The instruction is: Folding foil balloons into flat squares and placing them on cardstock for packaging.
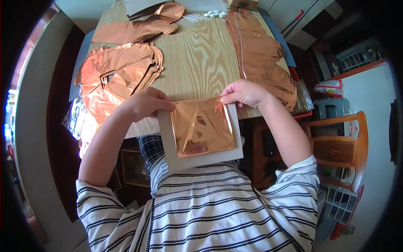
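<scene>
A copper-coloured foil balloon (203,134), flat and folded into a rough square, lies against a pale grey card (168,145) just in front of my body at the table's near edge. My left hand (149,103) pinches its upper left corner, with the card's edge under the fingers. At the upper right corner my right hand (245,94) does the same, thumb and finger pressed together. The card sticks out past the foil at the sides and bottom. Whether each hand grips the card as well is hard to see.
On the wood-grain table (197,54) a stack of flat copper foil balloons (117,71) lies left and another stack (264,59) right. More foil (138,29) sits at the far left. Small white pieces (215,14) lie at the back. A wooden chair (336,147) stands at right.
</scene>
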The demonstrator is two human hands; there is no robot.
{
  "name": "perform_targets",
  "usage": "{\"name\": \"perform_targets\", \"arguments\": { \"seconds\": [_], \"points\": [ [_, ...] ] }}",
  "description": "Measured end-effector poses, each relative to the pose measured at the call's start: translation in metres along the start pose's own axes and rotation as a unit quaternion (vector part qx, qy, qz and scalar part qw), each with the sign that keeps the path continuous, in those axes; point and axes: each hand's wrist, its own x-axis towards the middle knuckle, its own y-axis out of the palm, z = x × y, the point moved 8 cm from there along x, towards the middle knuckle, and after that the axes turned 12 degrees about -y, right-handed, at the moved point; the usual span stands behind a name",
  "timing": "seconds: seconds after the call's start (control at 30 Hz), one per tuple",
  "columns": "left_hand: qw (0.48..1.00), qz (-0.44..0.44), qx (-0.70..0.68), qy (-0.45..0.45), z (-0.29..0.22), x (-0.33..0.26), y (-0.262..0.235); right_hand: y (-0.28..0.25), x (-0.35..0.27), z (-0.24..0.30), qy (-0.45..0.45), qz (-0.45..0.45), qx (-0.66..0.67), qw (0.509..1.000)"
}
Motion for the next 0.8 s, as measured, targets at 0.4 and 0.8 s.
{"name": "perform_targets", "arguments": {
  "seconds": [0.4,0.8],
  "points": [
    [0.811,-0.266,0.199,0.481,-0.072,-0.002,0.066,-0.022,0.02,0.022,-0.111,-0.146,-0.24,0.953],
    [0.813,-0.28,0.19,0.475,-0.069,0.002,0.067,0.064,-0.113,-0.076,-0.05,-0.309,0.082,0.946]
  ]
}}
